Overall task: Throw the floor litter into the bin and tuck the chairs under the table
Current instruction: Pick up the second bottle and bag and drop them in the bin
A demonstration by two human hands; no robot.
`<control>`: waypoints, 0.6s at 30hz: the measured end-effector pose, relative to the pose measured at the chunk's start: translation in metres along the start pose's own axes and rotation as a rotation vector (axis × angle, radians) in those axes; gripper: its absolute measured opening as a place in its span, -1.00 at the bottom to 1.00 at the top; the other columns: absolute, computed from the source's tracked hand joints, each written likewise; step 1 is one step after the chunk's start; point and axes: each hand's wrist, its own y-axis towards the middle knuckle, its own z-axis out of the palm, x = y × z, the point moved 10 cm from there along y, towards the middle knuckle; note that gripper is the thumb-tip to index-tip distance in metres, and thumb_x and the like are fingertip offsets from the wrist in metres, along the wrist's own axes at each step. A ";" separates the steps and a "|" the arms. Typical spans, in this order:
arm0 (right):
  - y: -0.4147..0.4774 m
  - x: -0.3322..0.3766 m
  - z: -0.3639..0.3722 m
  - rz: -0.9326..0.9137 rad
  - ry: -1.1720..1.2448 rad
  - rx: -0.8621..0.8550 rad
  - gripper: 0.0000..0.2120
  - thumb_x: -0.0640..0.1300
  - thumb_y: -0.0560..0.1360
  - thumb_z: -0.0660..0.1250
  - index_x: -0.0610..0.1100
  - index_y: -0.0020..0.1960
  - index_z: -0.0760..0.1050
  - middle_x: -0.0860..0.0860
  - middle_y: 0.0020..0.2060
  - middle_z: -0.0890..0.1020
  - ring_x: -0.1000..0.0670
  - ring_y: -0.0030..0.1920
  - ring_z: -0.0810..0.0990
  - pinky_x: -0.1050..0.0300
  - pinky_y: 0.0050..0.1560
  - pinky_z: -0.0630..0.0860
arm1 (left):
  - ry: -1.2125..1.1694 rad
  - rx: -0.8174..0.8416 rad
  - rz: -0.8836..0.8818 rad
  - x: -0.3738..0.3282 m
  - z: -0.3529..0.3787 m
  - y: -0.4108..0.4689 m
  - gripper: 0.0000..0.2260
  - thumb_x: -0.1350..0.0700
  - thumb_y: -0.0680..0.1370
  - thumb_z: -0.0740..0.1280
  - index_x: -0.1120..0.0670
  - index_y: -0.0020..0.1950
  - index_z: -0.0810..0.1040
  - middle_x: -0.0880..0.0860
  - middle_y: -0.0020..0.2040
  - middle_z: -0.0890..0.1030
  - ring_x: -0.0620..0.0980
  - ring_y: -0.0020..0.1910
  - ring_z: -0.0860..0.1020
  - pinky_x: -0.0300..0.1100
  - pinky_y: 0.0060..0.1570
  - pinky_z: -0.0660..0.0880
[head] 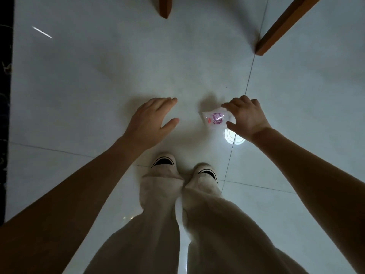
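A small white plastic wrapper point(215, 118) with purple print is low over the pale tiled floor, just ahead of my shoes. My right hand point(245, 115) reaches down onto it. Its forefinger lies across the wrapper's top edge and its thumb sits at the lower right corner, so the wrapper is pinched between them. The wrapper's right side is hidden behind that hand. To the left, my left hand point(152, 120) hovers above the floor with straight, relaxed fingers and holds nothing. No bin is in view.
Two brown wooden furniture legs stand ahead: one leg point(165, 6) at top centre, another leg point(284, 24) slanting in from the top right. A dark patterned strip point(6, 95) runs down the left edge. My shoes point(164, 163) stand together below the hands.
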 end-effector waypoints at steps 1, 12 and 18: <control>-0.007 0.004 -0.009 0.027 0.028 0.003 -0.48 -0.20 0.32 0.51 -0.18 0.26 0.52 -0.15 0.05 0.61 -0.25 0.05 0.52 -0.09 0.02 0.43 | -0.017 -0.020 -0.008 -0.006 -0.013 -0.007 -0.50 -0.12 0.56 0.16 0.09 0.44 0.36 0.07 0.37 0.46 0.05 0.35 0.38 -0.04 0.33 0.32; -0.022 0.007 -0.008 0.171 0.001 0.087 -0.23 -0.09 0.31 0.56 -0.14 0.44 0.34 -0.12 0.34 0.48 -0.20 0.37 0.38 -0.21 0.38 0.27 | -0.068 -0.151 -0.045 -0.004 -0.049 -0.045 -0.55 -0.04 0.56 0.22 0.11 0.41 0.40 0.04 0.34 0.49 0.00 0.33 0.39 -0.10 0.30 0.33; -0.007 -0.013 0.031 0.251 0.062 0.136 -0.49 -0.21 0.46 0.42 -0.17 0.38 0.39 -0.14 0.27 0.52 -0.20 0.30 0.39 -0.13 0.12 0.48 | -0.053 -0.094 -0.026 0.020 -0.007 -0.037 -0.54 -0.05 0.56 0.21 0.13 0.40 0.41 0.05 0.33 0.50 0.02 0.32 0.40 -0.09 0.29 0.34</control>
